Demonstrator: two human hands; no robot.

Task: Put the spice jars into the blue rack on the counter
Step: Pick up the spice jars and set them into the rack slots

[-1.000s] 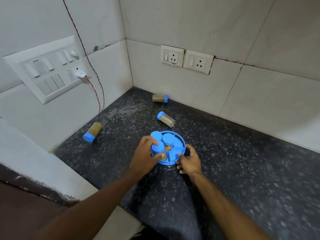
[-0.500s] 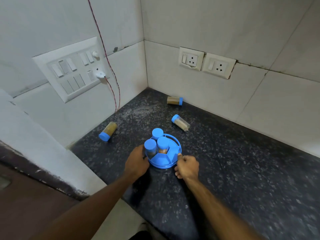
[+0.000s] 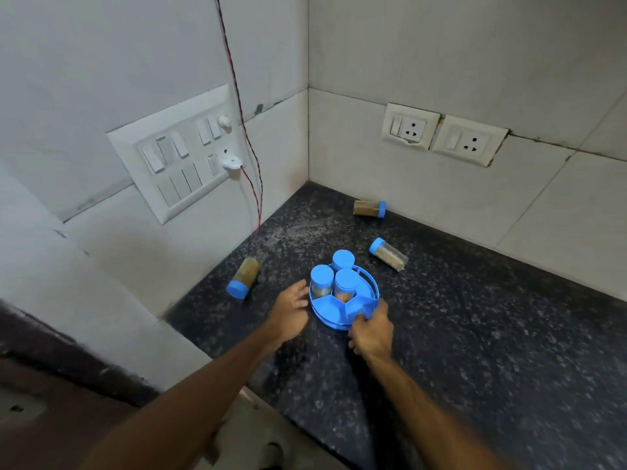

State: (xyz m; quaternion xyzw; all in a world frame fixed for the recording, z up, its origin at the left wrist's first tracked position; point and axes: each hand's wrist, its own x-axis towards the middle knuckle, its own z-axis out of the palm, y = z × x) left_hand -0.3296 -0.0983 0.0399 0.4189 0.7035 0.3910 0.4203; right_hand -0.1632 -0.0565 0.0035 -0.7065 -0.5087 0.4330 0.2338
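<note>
Fingers of your left hand [image 3: 291, 308] spread empty beside the blue rack [image 3: 342, 307]; your right hand [image 3: 371, 329] grips its near rim; three jars stand inside, three lie loose on the tabletop [image 3: 475, 334]; a careless reach could roll one away.

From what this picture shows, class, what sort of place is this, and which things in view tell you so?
Most likely a home kitchen corner. A dark speckled stone counter meets tiled walls, wall sockets sit just above it, and spice jars stand in a blue rack.
</note>
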